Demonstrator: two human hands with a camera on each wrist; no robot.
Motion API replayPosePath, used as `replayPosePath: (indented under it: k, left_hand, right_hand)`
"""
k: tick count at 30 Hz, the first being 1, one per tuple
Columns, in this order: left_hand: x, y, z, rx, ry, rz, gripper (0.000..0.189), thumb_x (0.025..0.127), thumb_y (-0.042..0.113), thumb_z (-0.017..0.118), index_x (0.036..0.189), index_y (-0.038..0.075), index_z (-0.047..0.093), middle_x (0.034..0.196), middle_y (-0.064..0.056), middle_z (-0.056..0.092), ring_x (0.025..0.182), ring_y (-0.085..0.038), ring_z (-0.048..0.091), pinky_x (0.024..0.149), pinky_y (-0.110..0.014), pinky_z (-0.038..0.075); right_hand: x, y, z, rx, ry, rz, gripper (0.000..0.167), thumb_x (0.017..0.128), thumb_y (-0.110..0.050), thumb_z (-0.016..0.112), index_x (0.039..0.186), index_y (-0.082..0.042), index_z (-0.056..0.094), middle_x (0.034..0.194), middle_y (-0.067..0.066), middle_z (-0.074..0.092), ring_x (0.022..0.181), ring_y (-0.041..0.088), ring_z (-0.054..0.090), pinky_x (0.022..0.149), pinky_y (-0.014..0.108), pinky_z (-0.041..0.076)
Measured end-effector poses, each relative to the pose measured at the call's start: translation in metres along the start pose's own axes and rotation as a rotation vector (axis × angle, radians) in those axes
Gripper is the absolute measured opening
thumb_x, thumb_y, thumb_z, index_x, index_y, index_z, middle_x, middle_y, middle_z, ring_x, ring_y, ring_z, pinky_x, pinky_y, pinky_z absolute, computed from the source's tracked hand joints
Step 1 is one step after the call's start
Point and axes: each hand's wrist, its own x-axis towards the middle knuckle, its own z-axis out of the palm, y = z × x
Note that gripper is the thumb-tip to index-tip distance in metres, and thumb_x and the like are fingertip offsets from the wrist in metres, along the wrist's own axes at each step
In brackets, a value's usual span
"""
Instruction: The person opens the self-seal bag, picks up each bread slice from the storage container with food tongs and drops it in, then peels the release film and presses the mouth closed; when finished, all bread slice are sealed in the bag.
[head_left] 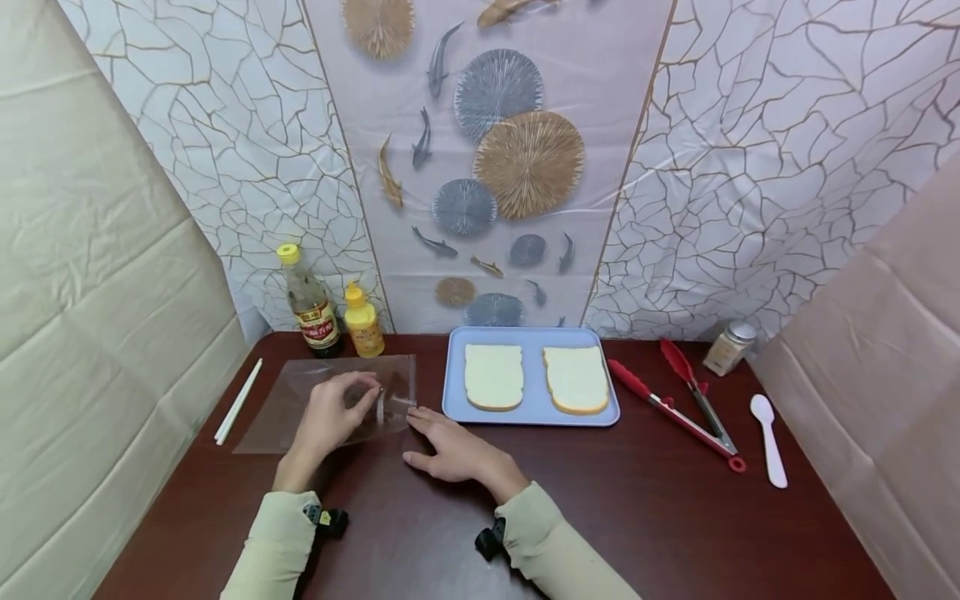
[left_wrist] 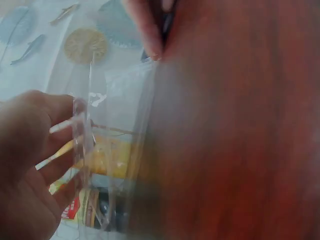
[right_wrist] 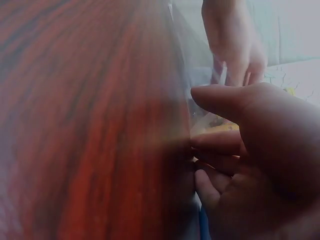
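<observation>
A clear plastic bag (head_left: 292,396) lies flat on the dark wooden table, its upper layer raised near the right end. My left hand (head_left: 330,417) pinches that raised film between thumb and fingers. In the left wrist view, the see-through film (left_wrist: 112,105) stands up from the table beside the fingers of this hand (left_wrist: 30,150). With fingers extended, my right hand (head_left: 457,450) rests on the table, fingertips on the bag's right corner. The right wrist view has this hand (right_wrist: 250,150) low beside the film, its thumb held apart.
Behind the bag stand a dark sauce bottle (head_left: 317,321) and a yellow squeeze bottle (head_left: 364,325). White chopsticks (head_left: 238,402) lie at left. A blue tray (head_left: 532,417) holds two bread slices (head_left: 493,377). Further right are red-tipped tongs (head_left: 686,412), a spice jar (head_left: 729,348) and a white spoon (head_left: 770,442).
</observation>
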Motion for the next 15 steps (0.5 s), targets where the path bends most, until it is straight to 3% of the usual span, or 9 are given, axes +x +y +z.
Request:
replayPosePath:
  k: [7,11,15]
  left_hand:
    - [0.006,-0.001,-0.009,-0.066,0.084,0.002,0.011,0.103,0.019,0.077,0.112,0.015,0.08,0.116,-0.008,0.082,0.107,-0.031,0.079,0.088,-0.057,0.063]
    - [0.006,-0.003,-0.014,-0.081,0.197,0.005,0.011,0.103,0.02,0.077,0.113,0.017,0.08,0.11,-0.004,0.084,0.106,-0.029,0.08,0.088,-0.055,0.063]
    - [0.006,-0.004,-0.017,-0.106,0.301,0.018,0.012,0.103,0.019,0.077,0.113,0.015,0.082,0.106,-0.002,0.085,0.105,-0.028,0.081,0.089,-0.03,0.062]
  right_hand:
    - [0.002,0.002,-0.003,0.014,0.017,-0.001,0.066,0.112,-0.04,0.058,0.166,-0.006,0.041,0.178,0.009,0.034,0.167,0.024,0.028,0.134,0.045,0.032]
    - [0.002,0.003,-0.003,0.019,0.026,0.004,0.065,0.112,-0.041,0.058,0.166,-0.008,0.043,0.177,0.008,0.035,0.166,0.024,0.03,0.133,0.045,0.033]
    - [0.001,0.004,-0.002,0.018,0.033,-0.009,0.063,0.112,-0.039,0.058,0.164,-0.008,0.045,0.176,0.008,0.038,0.166,0.024,0.031,0.133,0.044,0.032]
